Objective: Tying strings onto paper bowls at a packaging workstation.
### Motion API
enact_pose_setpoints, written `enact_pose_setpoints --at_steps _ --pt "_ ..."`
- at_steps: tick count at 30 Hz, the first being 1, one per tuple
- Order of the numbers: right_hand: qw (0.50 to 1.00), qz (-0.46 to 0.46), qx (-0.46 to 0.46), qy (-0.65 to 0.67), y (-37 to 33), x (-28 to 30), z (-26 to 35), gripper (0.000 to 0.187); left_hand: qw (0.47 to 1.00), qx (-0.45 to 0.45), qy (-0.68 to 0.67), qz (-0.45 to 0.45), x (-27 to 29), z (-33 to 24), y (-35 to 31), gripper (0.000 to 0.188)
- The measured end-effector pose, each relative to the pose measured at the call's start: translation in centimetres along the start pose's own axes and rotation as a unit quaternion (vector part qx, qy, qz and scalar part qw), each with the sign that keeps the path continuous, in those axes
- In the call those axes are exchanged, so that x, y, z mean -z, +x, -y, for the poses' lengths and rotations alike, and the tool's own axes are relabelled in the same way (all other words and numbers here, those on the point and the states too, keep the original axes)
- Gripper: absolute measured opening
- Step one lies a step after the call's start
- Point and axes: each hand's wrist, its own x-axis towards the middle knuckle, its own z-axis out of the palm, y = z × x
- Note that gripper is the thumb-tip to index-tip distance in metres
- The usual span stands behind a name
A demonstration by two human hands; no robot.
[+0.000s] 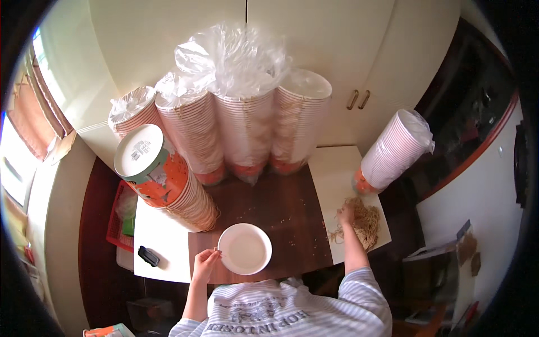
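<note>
A white, round paper tub point(245, 249) stands with its mouth up near the table's front edge, its inside bare. My left hand point(206, 264) pinches its left rim, and a short thin strand seems to show at the fingertips. On the white board to the right lies a loose heap of tan string point(365, 224). My right hand point(346, 213) reaches into the heap's left side with its fingers closed on some of it. How many strands it holds I cannot make out. Left of the tub leans an orange-printed stack of tubs point(168, 180), the uppermost one bottom up, with string around its lower rims.
Tall bagged stacks of tubs point(247, 129) line the back of the brown table point(275, 208). Another bagged stack point(393, 151) stands at the right. A small black object point(148, 256) lies at the left front, beside a red basket point(119, 219). Small crumbs are scattered across the table.
</note>
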Motion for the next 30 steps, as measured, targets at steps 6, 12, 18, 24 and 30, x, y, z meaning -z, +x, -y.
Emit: enact_pose_setpoints --at_steps 6,12,18,24,30 --pt "0.988 0.085 -0.080 -0.100 -0.5 -4.1 -3.3 0.021 1.000 -0.004 0.000 -0.001 0.1 0.5 -0.3 0.013" --pt "0.994 0.046 -0.034 0.089 -0.1 -2.2 -1.7 0.011 1.000 0.007 0.005 0.007 -0.2 1.0 0.1 0.015" --pt "0.900 -0.100 0.131 0.402 -2.7 12.2 18.8 0.012 0.999 0.004 0.008 0.038 0.3 1.1 0.6 0.016" --pt "0.752 0.148 0.376 0.520 -11.9 19.5 35.9 0.008 0.999 -0.013 -0.004 0.030 1.0 1.7 0.7 0.015" --pt "0.468 0.320 0.622 0.540 -29.3 17.0 46.1 0.016 0.999 -0.004 0.011 0.037 0.1 2.0 0.8 0.015"
